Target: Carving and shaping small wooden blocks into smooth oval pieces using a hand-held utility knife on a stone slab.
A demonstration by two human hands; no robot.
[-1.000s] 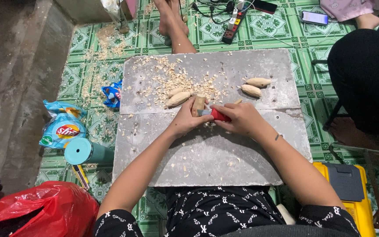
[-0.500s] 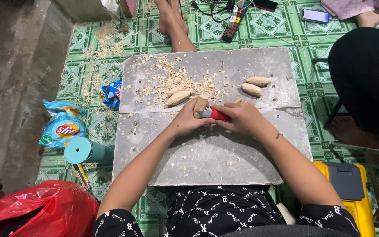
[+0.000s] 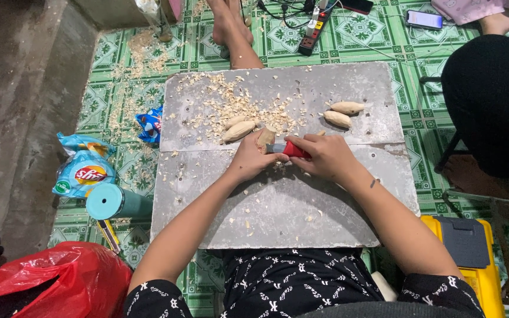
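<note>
Near the middle of the grey board, the left hand closes around a small wood piece, holding it upright on the surface. The right hand grips a red-handled knife, its blade touching the piece. Pale shavings scatter toward the far left corner; carved pieces lie at the far right. The blade's edge is hard to make out, and fingers hide the wood's lower part.

Head view, steeply down, close overhead
</note>
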